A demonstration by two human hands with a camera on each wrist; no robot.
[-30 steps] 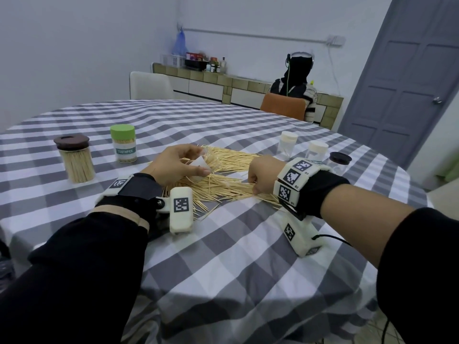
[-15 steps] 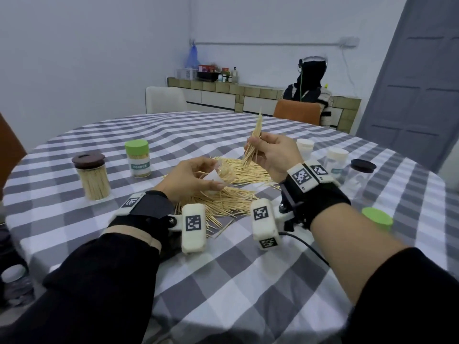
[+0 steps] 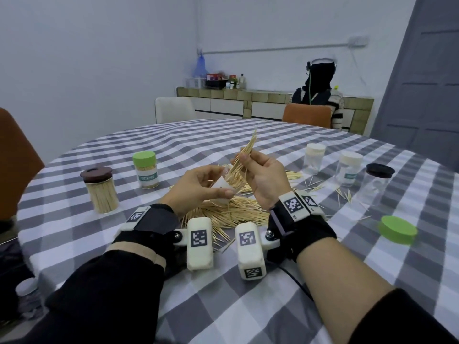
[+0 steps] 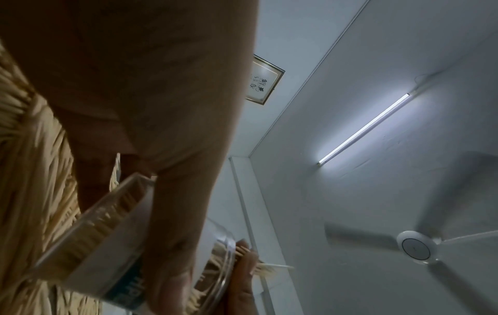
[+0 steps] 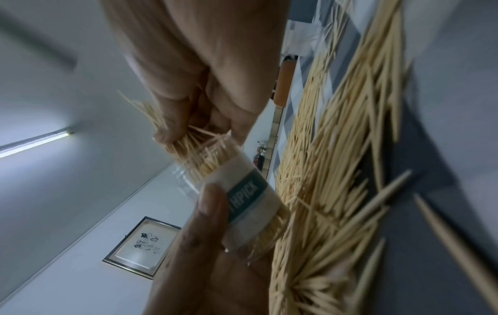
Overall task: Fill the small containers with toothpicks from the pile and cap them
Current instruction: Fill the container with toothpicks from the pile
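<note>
Many thin picks (image 3: 244,158) are pinched in the right hand (image 3: 263,178), tips inside the jar (image 3: 224,187) the left hand (image 3: 196,187) grips. They look light and snappy; hold them mid-bunch.

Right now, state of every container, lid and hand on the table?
Held container: uncapped, tilted, partly filled.
Bundle of toothpicks: lower ends inside the held container.
Left hand: grips the held container.
Right hand: pinches the bundle.
Brown-lidded jar: capped, full.
Green-lidded jar: capped, full.
Two white-lidded jars: capped, nearly empty.
Black-lidded jar: capped, empty.
Green lid: loose on the tablecloth.
Pile: spread out.
</note>
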